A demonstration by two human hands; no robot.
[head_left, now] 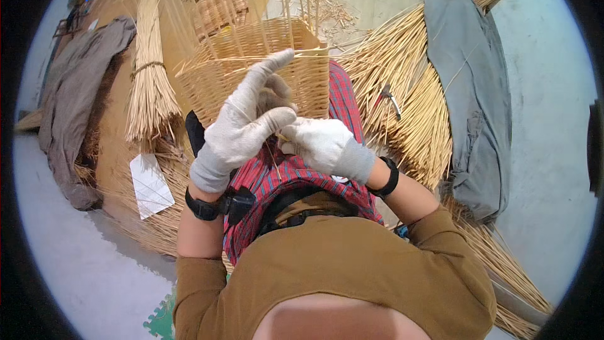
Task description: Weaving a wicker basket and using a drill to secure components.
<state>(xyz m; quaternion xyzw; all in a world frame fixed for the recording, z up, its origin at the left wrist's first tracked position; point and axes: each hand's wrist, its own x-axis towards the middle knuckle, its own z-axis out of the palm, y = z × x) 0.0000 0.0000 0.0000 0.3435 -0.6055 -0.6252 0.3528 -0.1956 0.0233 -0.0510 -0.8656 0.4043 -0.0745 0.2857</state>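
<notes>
A half-woven wicker basket (251, 38) stands before me over my lap, its upright rods rising past its rim. My left hand (242, 119), in a pale knitted glove, is at its near side with the index finger stretched toward the rim and the thumb spread toward my right hand; the other fingers are bent. My right hand (324, 141), gloved too, is closed in a pinch below the basket's near corner. A thin wicker strand seems to be between its fingertips, mostly hidden. Loose strands (314, 56) stick out along the rim to the right.
A tied wicker bundle (149, 69) lies at the left, near a white sheet (151, 186). At the right, a large fanned bundle (409, 107) bears red-handled pliers (387, 101) and is partly covered by grey cloth (469, 88). A brown woven piece (220, 9) lies beyond the basket.
</notes>
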